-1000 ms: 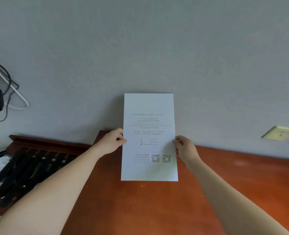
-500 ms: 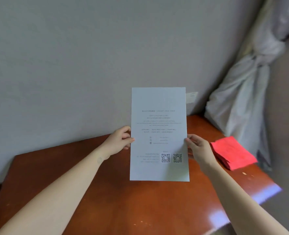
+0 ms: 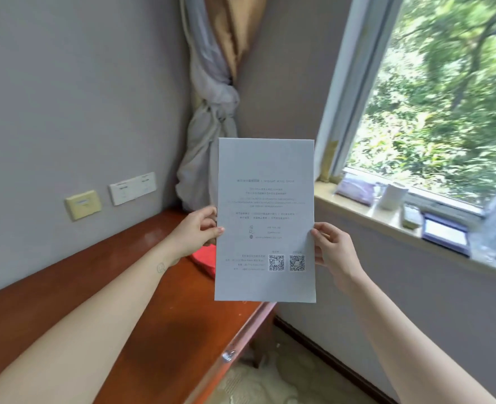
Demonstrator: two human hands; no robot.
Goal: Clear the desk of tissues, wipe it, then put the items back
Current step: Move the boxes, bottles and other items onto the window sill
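Note:
A white printed sheet with small text and two QR codes hangs upright in the air in front of me. My left hand pinches its left edge and my right hand pinches its right edge. Below and to the left runs the reddish-brown wooden desk, its right end under the sheet. A red cloth lies on the desk's far right part, mostly hidden behind the sheet and my left hand.
A knotted grey curtain hangs in the corner behind the sheet. Wall sockets sit above the desk. The windowsill at right carries a white cup, a purple pack and a framed card. Patterned carpet lies below.
My view has swung to the right, from the desk's left end to its right end, the corner curtain and the window. Both hands kept their pinch on the sheet throughout.

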